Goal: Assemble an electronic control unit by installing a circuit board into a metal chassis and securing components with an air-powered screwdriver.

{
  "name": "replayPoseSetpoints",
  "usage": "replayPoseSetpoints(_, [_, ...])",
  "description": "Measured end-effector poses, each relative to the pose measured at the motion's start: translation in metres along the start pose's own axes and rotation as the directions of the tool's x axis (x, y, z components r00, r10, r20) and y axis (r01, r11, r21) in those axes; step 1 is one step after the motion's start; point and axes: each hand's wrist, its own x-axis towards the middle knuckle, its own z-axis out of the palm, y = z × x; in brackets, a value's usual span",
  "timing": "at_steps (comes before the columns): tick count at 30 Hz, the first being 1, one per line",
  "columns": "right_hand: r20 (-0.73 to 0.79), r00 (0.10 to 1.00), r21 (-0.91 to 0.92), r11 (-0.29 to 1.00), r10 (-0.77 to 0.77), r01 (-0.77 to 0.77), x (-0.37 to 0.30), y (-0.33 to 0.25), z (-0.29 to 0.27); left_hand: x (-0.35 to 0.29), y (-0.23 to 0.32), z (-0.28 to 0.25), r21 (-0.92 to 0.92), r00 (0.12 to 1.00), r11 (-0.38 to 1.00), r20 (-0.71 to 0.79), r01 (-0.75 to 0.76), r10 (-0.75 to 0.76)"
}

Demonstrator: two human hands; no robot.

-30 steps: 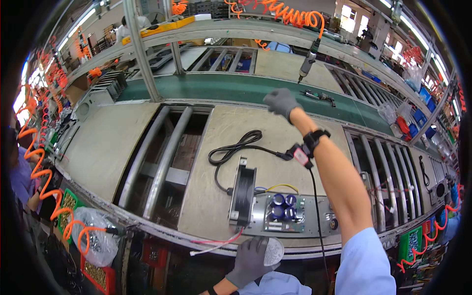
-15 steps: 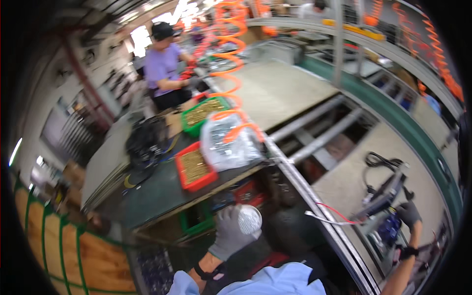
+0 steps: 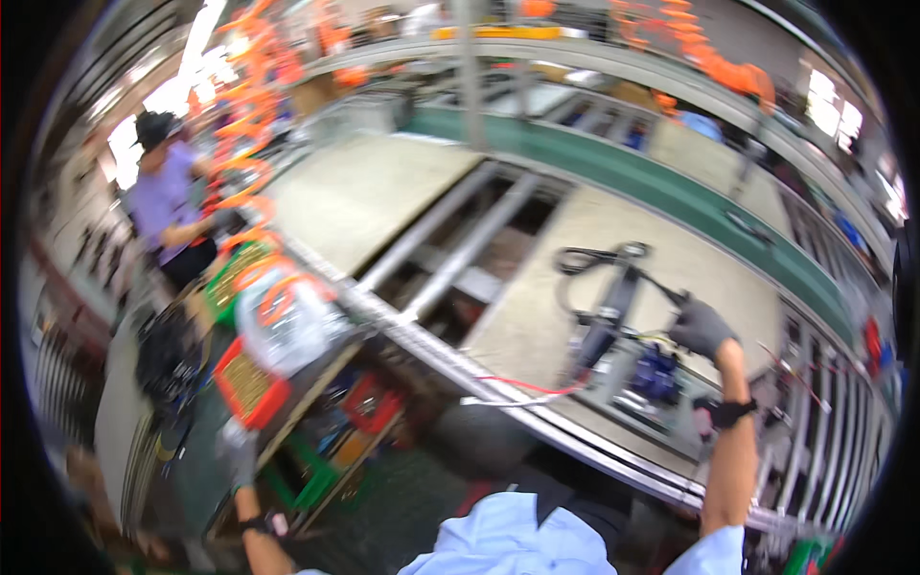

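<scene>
My left hand (image 3: pixel 240 465), in a grey glove, is at the lower left beside a red bin (image 3: pixel 251 383) of small brass-coloured parts. Blurred at its fingers is a pale silvery round piece (image 3: pixel 234 437), which it appears to grip. My right hand (image 3: pixel 704 331), in a dark grey glove, is bent over the right side of a black elongated assembly (image 3: pixel 610 311) with a looped black cable. Its fingertips are closed near a thin black rod and wires; what they pinch is hidden. Close below lies a dark blue cluster of parts (image 3: pixel 656 374). Red and white wires (image 3: pixel 522 393) stick out leftward.
A clear bag (image 3: pixel 287 326) of parts and a green bin (image 3: pixel 240 278) stand on the side bench. The pale work board (image 3: pixel 522 335) rests on a roller line with a metal rail (image 3: pixel 450 355). Orange coiled hoses hang overhead. A person in purple (image 3: pixel 168 201) works far left.
The view has swung right, so the scene sits further left. My left hand has moved with the silvery piece towards the red bin. My right hand stays at the black assembly.
</scene>
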Motion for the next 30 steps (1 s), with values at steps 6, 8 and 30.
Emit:
replayPoseSetpoints(6, [0.165, 0.976, 0.195, 0.965, 0.143, -0.174, -0.036, -0.007, -0.012, -0.01, 0.06, -0.015, 0.261, 0.947, 0.956, -0.319, 0.131, -0.043])
replayPoseSetpoints(8, [0.162, 0.972, 0.114, 0.975, 0.171, -0.191, -0.035, -0.008, -0.007, -0.033, 0.126, -0.019, 0.107, 0.9, 0.986, -0.405, -0.126, 0.159])
replayPoseSetpoints(30, [-0.135, 0.983, -0.043, 0.991, 0.122, -0.128, -0.052, -0.037, -0.026, -0.208, 0.681, -0.04, -0.59, 0.247, 0.066, -0.231, -0.804, 0.941])
